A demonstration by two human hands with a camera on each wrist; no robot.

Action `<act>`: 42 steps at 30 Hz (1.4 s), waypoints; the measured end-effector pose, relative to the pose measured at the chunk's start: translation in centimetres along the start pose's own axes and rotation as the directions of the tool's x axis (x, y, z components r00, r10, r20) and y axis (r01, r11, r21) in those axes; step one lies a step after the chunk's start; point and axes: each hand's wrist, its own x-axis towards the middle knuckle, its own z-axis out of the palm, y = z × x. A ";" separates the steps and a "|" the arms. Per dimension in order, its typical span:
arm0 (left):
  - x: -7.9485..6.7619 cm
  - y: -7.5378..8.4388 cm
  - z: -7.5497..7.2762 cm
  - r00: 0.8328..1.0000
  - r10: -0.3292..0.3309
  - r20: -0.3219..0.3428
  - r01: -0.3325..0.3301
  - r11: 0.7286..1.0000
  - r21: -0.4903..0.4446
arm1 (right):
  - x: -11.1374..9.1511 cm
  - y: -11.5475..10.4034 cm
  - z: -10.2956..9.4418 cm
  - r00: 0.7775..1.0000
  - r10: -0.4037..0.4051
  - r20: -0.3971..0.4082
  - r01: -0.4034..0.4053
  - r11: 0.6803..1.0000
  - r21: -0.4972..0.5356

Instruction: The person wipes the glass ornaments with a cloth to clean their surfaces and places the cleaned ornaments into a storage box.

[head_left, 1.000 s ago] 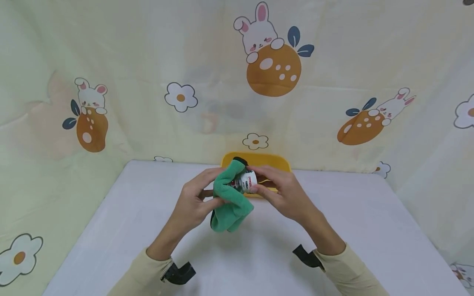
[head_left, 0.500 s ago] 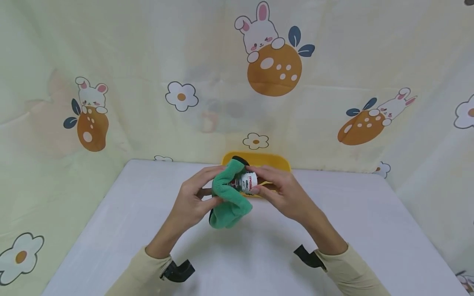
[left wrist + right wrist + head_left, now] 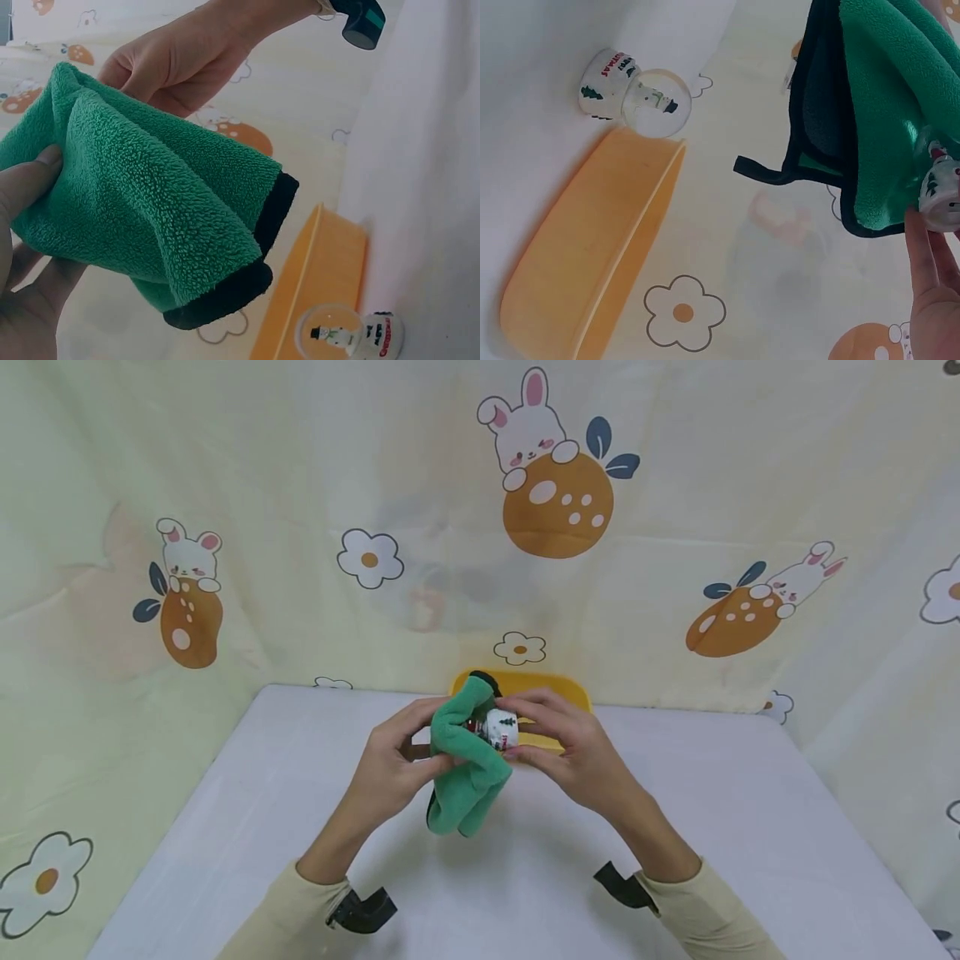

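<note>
My left hand (image 3: 390,768) grips a green cloth (image 3: 467,752) with black edging, its thumb pressing the folds. The cloth wraps the clear dome of a small snow globe (image 3: 501,729), which lies tilted sideways above the table. My right hand (image 3: 573,745) pinches the globe's white printed base between thumb and fingers. In the right wrist view a red-and-white figure shows inside this snow globe (image 3: 941,191), next to the cloth (image 3: 885,112). From the left wrist camera, the cloth (image 3: 142,187) hides the held globe.
A yellow plastic container (image 3: 558,685) stands at the table's back edge, behind my hands. Another snow globe (image 3: 607,84), with a snowman inside, stands beside it, hidden in the head view. A patterned curtain (image 3: 645,602) hangs behind the white table (image 3: 675,793).
The globe's base has turned in my right hand: a green tree print now faces up where red lettering was. My right fingers have shifted, and the cloth's lower folds have moved slightly.
</note>
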 end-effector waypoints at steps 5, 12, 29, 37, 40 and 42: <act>0.1 0.1 0.0 0.999 -0.053 0.000 0.053 0.997 -0.058 | 0.3 0.2 -0.1 0.992 -0.121 -0.022 0.120 0.990 -0.069; 0.0 0.2 0.0 0.997 -0.072 0.002 0.071 0.993 -0.092 | 0.4 0.4 -0.3 0.983 -0.180 -0.025 0.177 0.981 -0.085; -0.1 0.3 -0.1 0.993 0.113 0.014 -0.113 0.993 0.017 | -0.1 -0.5 0.1 0.996 0.092 0.001 -0.091 0.975 0.203; 0.0 0.4 -0.2 0.986 0.163 0.021 -0.164 0.982 0.088 | -0.1 -0.5 0.0 0.994 0.109 0.017 -0.111 0.980 0.166; 0.0 0.4 -0.3 0.989 0.149 0.020 -0.151 0.985 0.085 | -0.1 -0.5 -0.1 0.993 0.114 0.039 -0.118 0.982 0.150; 0.1 0.4 -0.3 0.991 0.132 0.014 -0.133 0.988 0.073 | -0.2 -0.5 -0.2 0.991 0.119 0.059 -0.127 0.980 0.154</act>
